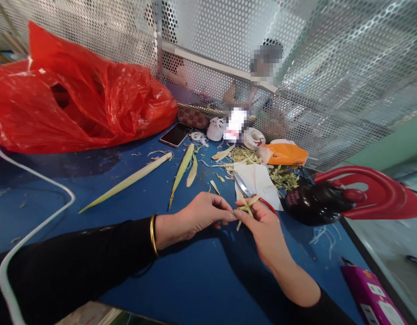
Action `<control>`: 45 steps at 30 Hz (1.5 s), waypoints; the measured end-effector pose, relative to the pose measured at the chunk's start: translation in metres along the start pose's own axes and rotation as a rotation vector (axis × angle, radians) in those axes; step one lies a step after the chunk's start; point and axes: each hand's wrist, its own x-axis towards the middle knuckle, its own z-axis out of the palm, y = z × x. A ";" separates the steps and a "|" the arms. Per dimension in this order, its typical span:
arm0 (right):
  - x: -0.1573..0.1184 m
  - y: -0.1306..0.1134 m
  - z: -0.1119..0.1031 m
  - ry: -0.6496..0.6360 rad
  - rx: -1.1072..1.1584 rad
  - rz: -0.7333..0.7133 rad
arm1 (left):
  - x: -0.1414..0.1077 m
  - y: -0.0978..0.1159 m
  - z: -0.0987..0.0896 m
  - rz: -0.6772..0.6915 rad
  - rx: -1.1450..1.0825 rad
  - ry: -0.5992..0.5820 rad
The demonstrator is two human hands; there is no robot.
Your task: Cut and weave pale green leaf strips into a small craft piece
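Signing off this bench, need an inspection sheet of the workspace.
Surface: blue tabletop, leaf scraps scattered about.
Job's things: small leaf-strip piece at the fingertips; long pale leaf on the left; red-handled scissors partly over white paper.
Clutter: red plastic bag, dark-screened smartphone, black bottle.
Grippers: bare hands; right hand pinches the piece; left hand meets it, grip unclear.
Cables: white cord crosses the left side; ends not visible.
Surroundings: perforated metal partition; person behind it, blurred.
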 end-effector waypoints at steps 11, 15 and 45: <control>-0.002 -0.002 0.002 0.008 0.038 0.023 | 0.000 0.002 0.002 -0.026 -0.051 -0.033; -0.002 -0.002 0.001 -0.041 -0.021 0.048 | 0.002 0.000 0.003 -0.016 -0.058 0.009; -0.005 -0.003 0.005 -0.126 0.032 0.022 | 0.003 0.000 0.000 0.010 -0.082 0.025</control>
